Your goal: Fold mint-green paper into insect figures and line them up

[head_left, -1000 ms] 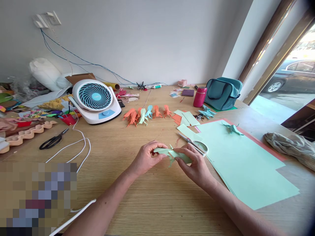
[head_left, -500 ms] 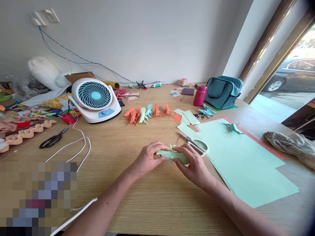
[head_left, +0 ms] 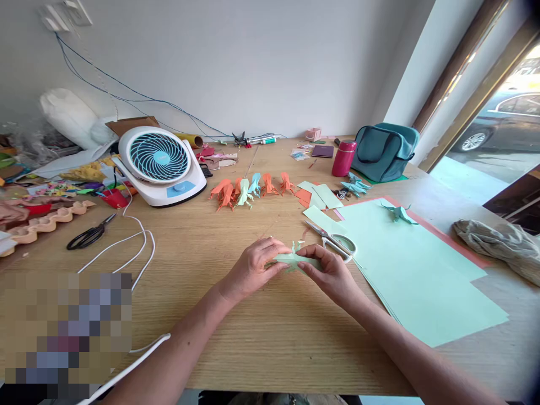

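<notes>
So, your left hand [head_left: 255, 263] and right hand [head_left: 328, 272] pinch the folded paper [head_left: 291, 259] at its 9 and 3 o'clock ends, at your 12, presumably to steady its middle, scissors [head_left: 324, 233] lying at its 2, probably for easy reach.

No wording, brand or number can be read with certainty. Toward ten o'clock, a faint small mark is borne by the light-blue hub [head_left: 162, 158] of the fan [head_left: 160, 162], but its letters cannot be made out; at twelve o'clock, nothing legible is shown on the white-and-green tube [head_left: 268, 140].
</notes>
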A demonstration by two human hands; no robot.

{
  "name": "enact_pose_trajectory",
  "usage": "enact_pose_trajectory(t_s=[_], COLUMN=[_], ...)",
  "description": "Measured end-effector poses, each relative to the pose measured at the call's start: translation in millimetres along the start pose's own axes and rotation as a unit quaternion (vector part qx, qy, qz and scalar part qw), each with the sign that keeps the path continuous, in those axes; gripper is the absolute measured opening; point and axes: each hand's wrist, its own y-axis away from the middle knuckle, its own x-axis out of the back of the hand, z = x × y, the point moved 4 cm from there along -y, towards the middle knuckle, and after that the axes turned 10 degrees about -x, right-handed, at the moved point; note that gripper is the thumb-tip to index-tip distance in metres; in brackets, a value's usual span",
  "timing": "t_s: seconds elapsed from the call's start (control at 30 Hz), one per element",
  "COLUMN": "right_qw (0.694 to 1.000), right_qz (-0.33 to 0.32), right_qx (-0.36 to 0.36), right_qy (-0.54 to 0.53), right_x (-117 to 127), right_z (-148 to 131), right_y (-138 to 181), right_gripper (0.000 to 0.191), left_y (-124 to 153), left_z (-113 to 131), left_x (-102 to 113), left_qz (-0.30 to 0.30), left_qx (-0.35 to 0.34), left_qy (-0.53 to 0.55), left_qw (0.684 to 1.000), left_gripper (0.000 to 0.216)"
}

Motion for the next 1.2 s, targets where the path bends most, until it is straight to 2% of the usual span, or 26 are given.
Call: enact_pose_trajectory(t_s=[0.1, 0.2, 0.33, 0.47, 0.57, 0.67, 0.77, 0.93, 1.2], right_qw=[0.995, 0.982, 0.982, 0.993, 1.000, 0.987, 0.967, 0.956, 0.954], right_qz=[-0.036, -0.047, -0.046, -0.029, -0.004, 0.041, 0.075, 0.088, 0.095], right_qx=[-0.045, -0.095, -0.108, -0.064, 0.002, 0.089, 0.152, 0.186, 0.190], right_qy=[-0.086, -0.157, -0.150, -0.100, -0.003, 0.125, 0.192, 0.210, 0.210], right_x=[-1.8, -2.8, -4.3, -2.5, 1.2, 3.9, 3.3, 1.1, 1.1], right_z=[5.2, 7.0, 8.1, 9.3, 3.0, -8.7, -16.2, -17.2, -15.8], right_y=[-3.2, -3.7, -3.3, -4.3, -2.2, 3.5, 8.6, 10.8, 11.5], right_gripper=[0.025, 0.035, 0.036, 0.029, 0.024, 0.022, 0.022, 0.024, 0.024], left_y=[0.6, 1.4, 1.7, 0.4, -0.1, 0.1, 0.7, 1.1, -0.1], left_z=[-1.9, -5.6, -8.7, -8.9, -9.1, -8.9, -9.1, -9.7, -8.0], left_x=[1.2, 0.4, -2.7, -3.7, -2.7, -3.5, -4.8, -6.1, -3.8], left_qz=[0.001, 0.002, 0.010, 0.023, 0.036, 0.036, 0.042, 0.062, 0.064], left_qx=[0.006, 0.048, 0.101, 0.127, 0.147, 0.151, 0.140, 0.131, 0.136], left_qy=[0.016, 0.067, 0.106, 0.113, 0.102, 0.097, 0.094, 0.087, 0.065], left_qw=[1.000, 0.997, 0.989, 0.985, 0.983, 0.983, 0.985, 0.986, 0.986], left_gripper=[0.020, 0.020, 0.020, 0.019, 0.019, 0.021, 0.020, 0.019, 0.018])
